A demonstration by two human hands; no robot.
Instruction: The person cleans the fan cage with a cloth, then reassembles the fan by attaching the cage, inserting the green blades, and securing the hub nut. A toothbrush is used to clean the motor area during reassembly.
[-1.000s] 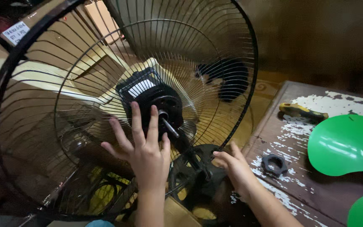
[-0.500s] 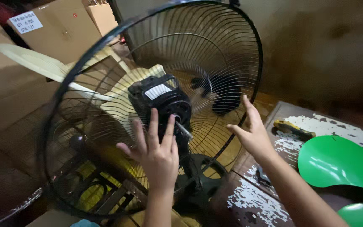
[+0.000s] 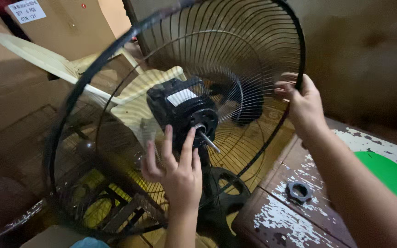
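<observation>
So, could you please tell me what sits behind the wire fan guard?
Behind the wire fan guard show the black motor housing, a cream plastic chair and cardboard boxes. The blurred wires hide what lies lower down.

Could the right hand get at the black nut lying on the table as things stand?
Probably yes. The right hand grips the fan guard's rim, so it must let go first. The black nut lies in the open on the worn table below that forearm, nothing covering it.
</observation>
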